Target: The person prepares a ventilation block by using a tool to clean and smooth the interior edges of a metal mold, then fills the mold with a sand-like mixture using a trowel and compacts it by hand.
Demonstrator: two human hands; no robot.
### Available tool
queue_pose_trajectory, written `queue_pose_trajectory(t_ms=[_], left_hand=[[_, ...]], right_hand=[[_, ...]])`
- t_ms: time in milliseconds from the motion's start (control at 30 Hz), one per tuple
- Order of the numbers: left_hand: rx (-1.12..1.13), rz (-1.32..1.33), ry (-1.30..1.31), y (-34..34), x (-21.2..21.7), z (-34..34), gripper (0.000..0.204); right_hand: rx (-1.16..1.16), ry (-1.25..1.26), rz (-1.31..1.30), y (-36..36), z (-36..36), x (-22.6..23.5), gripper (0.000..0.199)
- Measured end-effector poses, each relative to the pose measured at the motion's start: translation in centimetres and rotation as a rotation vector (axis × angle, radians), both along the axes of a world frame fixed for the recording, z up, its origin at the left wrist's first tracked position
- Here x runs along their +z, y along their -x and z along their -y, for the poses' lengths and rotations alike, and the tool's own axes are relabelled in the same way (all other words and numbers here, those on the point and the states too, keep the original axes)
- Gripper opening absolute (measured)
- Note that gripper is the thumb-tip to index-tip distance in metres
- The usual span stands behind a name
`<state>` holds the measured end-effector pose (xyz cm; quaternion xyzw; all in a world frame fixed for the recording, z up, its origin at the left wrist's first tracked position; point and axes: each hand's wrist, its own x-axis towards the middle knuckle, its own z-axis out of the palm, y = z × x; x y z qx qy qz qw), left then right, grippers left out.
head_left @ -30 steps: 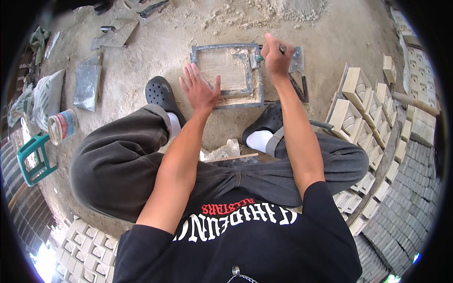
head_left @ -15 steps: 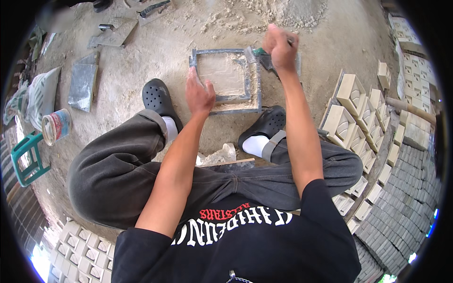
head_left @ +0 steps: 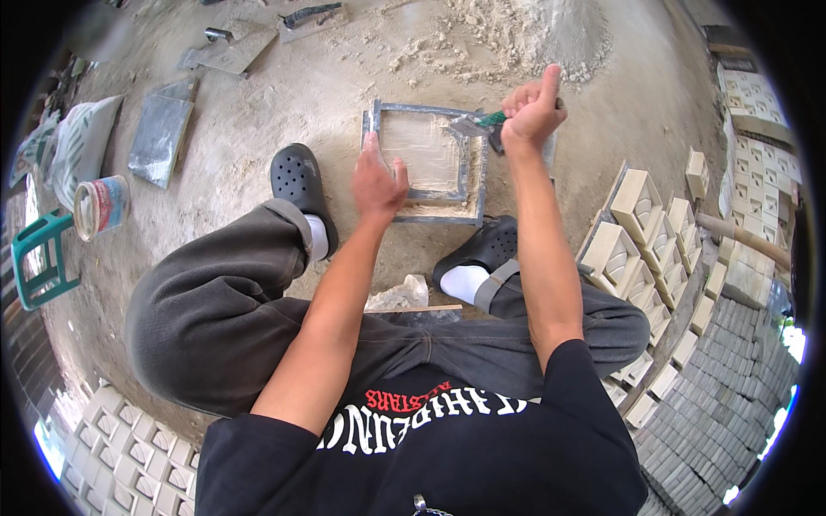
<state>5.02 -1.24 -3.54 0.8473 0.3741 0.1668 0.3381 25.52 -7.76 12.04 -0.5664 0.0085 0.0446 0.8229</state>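
Note:
A square mould [head_left: 422, 107] with dark grey metal edges lies on the ground in front of my feet, packed with pale, damp-looking mix [head_left: 417, 155]. My left hand [head_left: 379, 181] lies against the mould's left side, fingers stretched out and thumb apart, gripping nothing. In my right hand [head_left: 533, 116] is a small trowel [head_left: 471, 127] with a green grip; my fingers wrap round it and the thumb points away from me. Its flat blade rests over the mould's far right corner, on the rim and the mix there. Loose crumbs lie along the right rim.
Beyond the mould spreads a heap of pale powder [head_left: 559, 39]. Far left lie a float [head_left: 237, 47] and a grey plate [head_left: 161, 138]; nearer stand a tub [head_left: 101, 208] and a green stool [head_left: 41, 258]. Moulded blocks [head_left: 632, 249] stand in rows at right, beside a wooden handle [head_left: 744, 239].
The view has shifted slightly. My right hand and the trowel have come a little nearer to me at the mould's far right corner, and the thumb now sticks out. My left hand stays on the mould.

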Motion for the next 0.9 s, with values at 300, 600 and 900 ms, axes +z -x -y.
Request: queue_pose_trajectory(t_ms=[300, 600, 900], left_hand=[[-0.003, 0.031, 0.005, -0.3, 0.2, 0.5, 0.067], [-0.019, 0.023, 0.031, -0.4, 0.3, 0.3, 0.070], [-0.021, 0.009, 0.066, -0.4, 0.9, -0.2, 0.071]], right_hand=[[0.286, 0.210, 0.229, -1.0, 1.5, -4.3, 0.052], [0.290, 0.179, 0.189, -1.4, 0.9, -3.9, 0.050], [0.279, 0.287, 0.285, 0.3, -1.2, -3.8, 0.051]])
